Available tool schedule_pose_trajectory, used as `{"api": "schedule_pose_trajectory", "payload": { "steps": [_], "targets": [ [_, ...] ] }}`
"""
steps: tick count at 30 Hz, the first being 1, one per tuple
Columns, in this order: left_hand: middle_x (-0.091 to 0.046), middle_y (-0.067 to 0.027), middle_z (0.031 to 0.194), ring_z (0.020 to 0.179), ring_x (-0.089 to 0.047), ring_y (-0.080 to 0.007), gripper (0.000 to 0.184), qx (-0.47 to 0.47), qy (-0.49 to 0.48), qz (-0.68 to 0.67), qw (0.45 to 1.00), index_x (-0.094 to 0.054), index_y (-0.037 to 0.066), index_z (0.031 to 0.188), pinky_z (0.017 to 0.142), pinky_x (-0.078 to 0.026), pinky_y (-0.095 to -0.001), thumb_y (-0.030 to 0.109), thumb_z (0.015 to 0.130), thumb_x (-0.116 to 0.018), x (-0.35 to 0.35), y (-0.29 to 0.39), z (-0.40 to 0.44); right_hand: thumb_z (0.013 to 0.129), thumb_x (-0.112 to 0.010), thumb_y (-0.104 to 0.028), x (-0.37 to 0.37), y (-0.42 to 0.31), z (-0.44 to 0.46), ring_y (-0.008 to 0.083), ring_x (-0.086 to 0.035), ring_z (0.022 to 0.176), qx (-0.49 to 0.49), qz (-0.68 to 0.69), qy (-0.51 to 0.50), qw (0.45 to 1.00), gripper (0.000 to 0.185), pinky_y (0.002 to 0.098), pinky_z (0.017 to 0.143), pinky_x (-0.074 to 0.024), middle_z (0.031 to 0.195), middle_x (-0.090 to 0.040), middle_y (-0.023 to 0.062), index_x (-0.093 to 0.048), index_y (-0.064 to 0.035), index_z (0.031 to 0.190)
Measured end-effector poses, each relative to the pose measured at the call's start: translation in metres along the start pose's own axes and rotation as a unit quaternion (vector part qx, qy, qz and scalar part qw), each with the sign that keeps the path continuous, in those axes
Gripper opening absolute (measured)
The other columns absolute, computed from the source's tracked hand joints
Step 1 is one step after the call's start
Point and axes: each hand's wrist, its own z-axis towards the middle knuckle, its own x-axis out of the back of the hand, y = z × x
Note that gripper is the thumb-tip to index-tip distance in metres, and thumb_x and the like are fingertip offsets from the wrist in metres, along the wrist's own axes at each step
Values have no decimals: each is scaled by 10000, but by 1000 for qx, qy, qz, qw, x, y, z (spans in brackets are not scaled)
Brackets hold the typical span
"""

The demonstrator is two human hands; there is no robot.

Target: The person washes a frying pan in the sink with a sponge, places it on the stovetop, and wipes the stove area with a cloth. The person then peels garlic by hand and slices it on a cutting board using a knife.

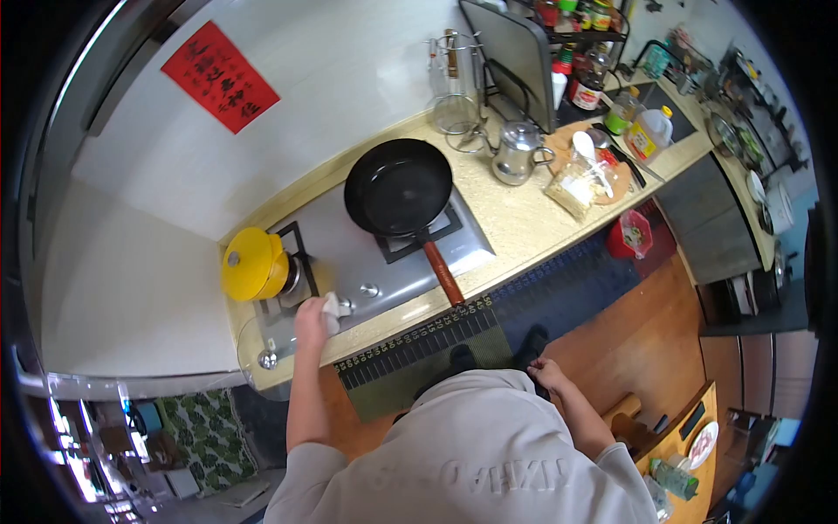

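My left hand (pixel 311 322) is closed on a crumpled white cloth (pixel 331 313), possibly a paper tissue, at the front of the steel gas stove (pixel 340 264), close to a control knob. Behind that hand a yellow lidded pot (pixel 254 265) stands over the left burner. A black frying pan (pixel 398 189) rests on the right burner, its wooden handle (pixel 443 273) sticking out past the counter's front edge. Low by my hip is my right hand (pixel 546 374), fingers curled in; whatever they hold, if anything, is hidden.
Right of the stove, a metal kettle (pixel 518 154) stands on the counter, with a round cutting board (pixel 619 185) carrying a bag and utensils beyond it. Bottles line the back. A red bin (pixel 628 234) sits on the floor; a wooden table (pixel 698 454) is behind me at right.
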Motion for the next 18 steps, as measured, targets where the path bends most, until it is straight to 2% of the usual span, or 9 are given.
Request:
{"api": "schedule_pose_trajectory", "payload": {
  "steps": [1, 3, 6, 8, 9, 11, 13, 15, 18],
  "targets": [
    [-655, -180, 1008, 953, -615, -386, 319, -2, 30, -15, 999, -694, 35, 1035, 861, -494, -426, -28, 755, -556, 9, 10, -6, 880, -681, -134, -1, 8, 3, 157, -630, 816, -1, -4, 6, 1000, 221, 304, 755, -522, 920, -690, 94, -662, 24, 1034],
    [-655, -193, 995, 954, -622, -381, 333, 22, 11, -39, 999, -689, 18, 1038, 865, -500, -409, -61, 749, -545, 18, 22, -24, 880, -681, -136, -5, 24, 6, 155, -629, 803, -8, -2, 17, 1000, 219, 303, 750, -521, 907, -691, 90, -664, 24, 1028],
    [-666, -191, 1020, 982, -637, -341, 359, 34, -79, -126, 988, -683, 17, 1060, 898, -496, -386, -68, 739, -547, 3, 42, -56, 885, -671, -134, -3, 38, 4, 148, -615, 761, -21, 21, 24, 999, 208, 302, 719, -514, 870, -682, 71, -666, 21, 1022],
    [-675, -167, 1040, 996, -645, -293, 373, 86, -165, -221, 957, -675, 20, 1086, 910, -494, -371, -66, 748, -544, -35, 53, -78, 861, -683, -210, 4, 40, 0, 254, -669, 906, -57, 30, 13, 998, 328, 350, 802, -521, 992, -700, 170, -667, 38, 1075],
    [-677, -152, 1051, 1001, -646, -271, 376, 134, -217, -279, 926, -670, 23, 1099, 912, -493, -366, -63, 756, -543, -54, 64, -86, 861, -683, -210, 7, 42, -3, 254, -669, 906, -53, 27, 10, 998, 328, 350, 802, -521, 992, -700, 170, -667, 38, 1075],
    [-673, -123, 1070, 1020, -639, -230, 362, 139, -284, -320, 893, -665, 34, 1111, 911, -492, -351, -48, 783, -533, -79, 101, -93, 897, -653, -124, 11, 47, -12, 138, -585, 697, -66, 96, 38, 992, 163, 292, 634, -486, 823, -651, 50, -674, 14, 981],
    [-672, -125, 1070, 1008, -639, -233, 370, 82, -329, -332, 880, -649, 43, 1134, 893, -497, -347, -37, 792, -533, -98, 138, -92, 900, -649, -120, 21, 43, -27, 138, -583, 690, -75, 114, 45, 990, 149, 287, 621, -482, 814, -644, 48, -672, 8, 972],
    [-668, -143, 1042, 985, -646, -272, 337, 3, -328, -343, 880, -654, 39, 1108, 882, -499, -358, -29, 801, -535, -124, 173, -90, 902, -646, -116, 26, 43, -38, 138, -581, 682, -91, 133, 59, 985, 135, 283, 608, -478, 805, -637, 47, -670, 2, 963],
    [-644, -164, 1029, 1002, -616, -347, 321, -102, -318, -347, 876, -669, 29, 1062, 883, -491, -386, -38, 771, -551, -118, 248, -66, 904, -641, -105, 31, 65, -53, 134, -567, 655, -137, 181, 69, 971, 110, 277, 583, -467, 786, -625, 42, -663, -9, 953]
  ]
}}
